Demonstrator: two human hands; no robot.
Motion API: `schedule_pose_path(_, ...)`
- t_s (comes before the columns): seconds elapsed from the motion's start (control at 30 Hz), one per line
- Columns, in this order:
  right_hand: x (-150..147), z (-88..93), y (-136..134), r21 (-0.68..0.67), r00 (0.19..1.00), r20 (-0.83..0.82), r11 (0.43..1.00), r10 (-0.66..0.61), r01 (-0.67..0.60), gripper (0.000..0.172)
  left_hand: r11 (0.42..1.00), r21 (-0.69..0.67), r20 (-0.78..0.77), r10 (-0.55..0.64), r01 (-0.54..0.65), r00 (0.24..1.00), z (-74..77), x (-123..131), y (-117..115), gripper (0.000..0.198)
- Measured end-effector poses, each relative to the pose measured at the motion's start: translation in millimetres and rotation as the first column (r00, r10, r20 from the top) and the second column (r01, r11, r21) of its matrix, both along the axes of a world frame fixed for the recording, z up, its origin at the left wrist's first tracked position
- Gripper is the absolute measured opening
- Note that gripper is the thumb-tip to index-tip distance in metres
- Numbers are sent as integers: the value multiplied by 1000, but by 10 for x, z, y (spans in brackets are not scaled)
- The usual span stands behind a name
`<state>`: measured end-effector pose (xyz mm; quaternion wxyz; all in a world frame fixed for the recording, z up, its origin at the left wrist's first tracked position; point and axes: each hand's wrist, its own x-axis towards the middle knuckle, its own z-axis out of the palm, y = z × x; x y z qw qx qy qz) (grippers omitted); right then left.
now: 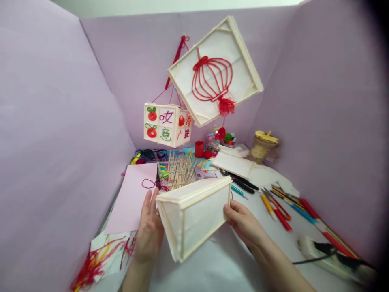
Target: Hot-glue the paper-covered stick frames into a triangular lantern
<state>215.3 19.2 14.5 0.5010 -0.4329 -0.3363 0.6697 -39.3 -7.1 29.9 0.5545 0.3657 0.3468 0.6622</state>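
Note:
A white box-like frame with pale wooden edges and thin white panels is tilted in front of me. My right hand grips its right edge between thumb and fingers. On the other side, my left hand is beside the frame's left end, palm up, with its fingers stretched out and apart; part of it is hidden behind the frame. Behind it, a tangle of dark red cord lies near my left fingertips. Above hangs a larger white panel with a red yarn lantern on it.
A small decorated lantern box hangs at the back left. Bundled paper sticks and a pink sheet lie behind my hands. Pliers, scissors and a power strip are on the right, red threads front left.

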Motion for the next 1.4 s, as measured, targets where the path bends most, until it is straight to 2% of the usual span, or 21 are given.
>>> schedule_pose_path(0.13,-106,-78,-43,-149,992,-95,984,82,-96,37,994,41,-224,-87,98,971,-59,27,-41,72)
schedule_pose_path(0.23,-145,-131,-39,-204,979,41,961,200,-188,40,988,51,-435,-112,149,893,-62,65,6,57)
schedule_pose_path(0.3,-145,-174,8,-112,944,271,980,190,-165,40,992,68,-531,-53,105,846,-38,92,90,47)
schedule_pose_path(0.37,-126,-223,72,93,866,498,989,54,-115,38,995,83,-582,4,54,814,-40,123,190,44)
schedule_pose_path(0.43,-88,-269,119,275,780,616,957,-106,-87,32,998,55,-612,5,36,791,-97,157,270,44)
schedule_pose_path(0.53,-9,-300,108,399,716,659,914,-230,-73,31,998,-15,-643,-61,67,764,-255,183,303,45)
schedule_pose_path(0.63,66,-275,21,496,702,632,868,-328,-41,32,996,-46,-689,-86,75,720,-386,143,254,53)
schedule_pose_path(0.73,96,-227,-58,607,737,570,791,-363,-79,36,996,-69,-767,-93,62,635,-429,53,203,60)
schedule_pose_path(0.8,88,-210,-80,664,747,557,735,-361,-140,41,995,-89,-821,-101,48,561,-425,-3,194,55)
schedule_pose_path(0.87,66,-227,-82,684,713,599,695,-364,-220,42,994,-99,-871,-110,49,479,-419,-36,205,46)
schedule_pose_path(0.97,29,-316,-82,649,627,688,697,-365,-306,36,991,-111,-914,-130,73,385,-428,-39,229,35)
schedule_pose_path(1.07,3,-379,-108,601,594,727,738,-344,-307,23,986,-137,-916,-162,92,367,-427,-11,216,25)
schedule_pose_path(1.13,3,-312,-140,603,639,688,761,-345,-238,26,988,-125,-899,-151,90,412,-361,5,171,25)
schedule_pose_path(1.17,13,-234,-154,613,686,637,771,-352,-173,34,992,-95,-882,-124,86,456,-291,10,142,30)
schedule_pose_path(1.27,87,128,-143,601,847,398,798,-353,50,62,987,83,-786,-20,138,617,70,16,82,60)
schedule_pose_path(1.3,120,256,-110,589,875,336,803,-348,93,60,965,160,-757,-16,209,653,221,19,89,62)
schedule_pose_path(1.33,149,366,-61,582,894,300,807,-333,105,51,933,242,-739,-1,267,674,367,26,115,59)
schedule_pose_path(1.37,170,451,2,557,905,288,824,-312,107,42,903,278,-748,-10,327,664,495,37,160,56)
schedule_pose_path(1.4,178,505,73,555,913,261,822,-314,124,40,888,294,-761,-8,355,649,593,52,221,59)
